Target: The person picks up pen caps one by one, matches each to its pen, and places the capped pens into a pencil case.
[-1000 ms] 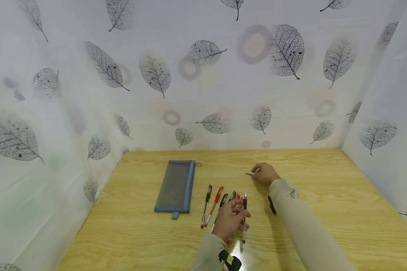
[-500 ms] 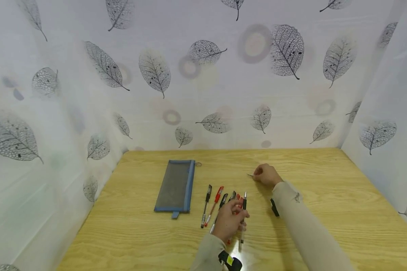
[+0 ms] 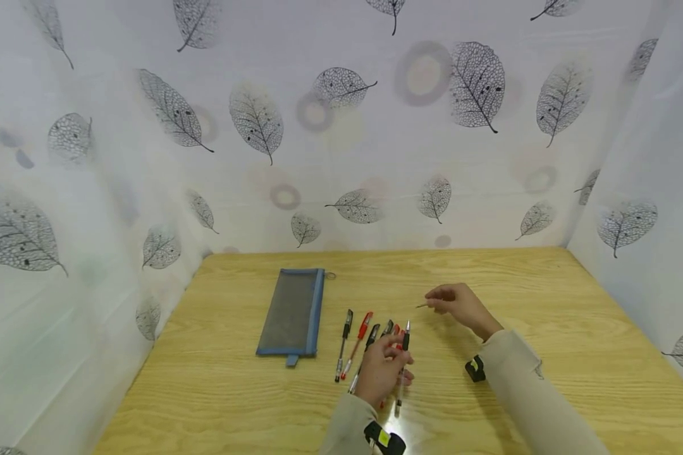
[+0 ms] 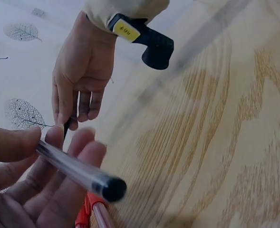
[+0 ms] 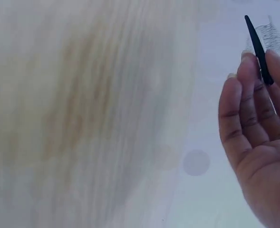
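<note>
My left hand pinches an uncapped black gel pen between thumb and fingers, its metal tip pointing away from me. In the left wrist view the clear barrel of this pen ends in a dark plug near the camera. Further right and apart from it, my right hand pinches a slim black pen cap between thumb and fingertips; the fingers hide part of it. Under and beside my left hand lie several capped pens, among them a red pen and a black pen.
A blue-edged mesh zip pouch lies flat left of the pens. The wood-grain table meets leaf-patterned sheeting at the back and sides.
My right hand has come nearer and slightly right with the cap, its fingers now spread more. My left hand stays almost in place, and the pen's rear end has swung a little left.
</note>
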Demonstrator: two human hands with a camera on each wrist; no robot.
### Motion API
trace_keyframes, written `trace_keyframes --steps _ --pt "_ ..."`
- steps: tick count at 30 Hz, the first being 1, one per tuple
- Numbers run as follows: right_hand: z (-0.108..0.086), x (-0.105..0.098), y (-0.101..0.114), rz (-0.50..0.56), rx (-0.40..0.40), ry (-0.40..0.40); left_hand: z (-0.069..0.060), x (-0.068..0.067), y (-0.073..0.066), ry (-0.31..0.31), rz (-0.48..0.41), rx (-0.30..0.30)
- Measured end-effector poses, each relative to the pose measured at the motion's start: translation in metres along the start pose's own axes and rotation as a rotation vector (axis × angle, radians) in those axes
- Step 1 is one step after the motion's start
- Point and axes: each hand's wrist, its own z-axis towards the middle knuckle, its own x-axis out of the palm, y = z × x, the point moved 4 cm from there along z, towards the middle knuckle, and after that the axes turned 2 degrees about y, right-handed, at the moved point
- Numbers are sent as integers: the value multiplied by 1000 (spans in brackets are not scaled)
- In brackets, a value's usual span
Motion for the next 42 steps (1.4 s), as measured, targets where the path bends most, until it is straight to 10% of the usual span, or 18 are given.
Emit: trace_keyframes --steps 15,42 --pt "-43 -2 16 49 -145 -148 4 5 6 62 -39 -1" --pt "-49 -6 41 -19 -308 4 0 11 0 105 16 37"
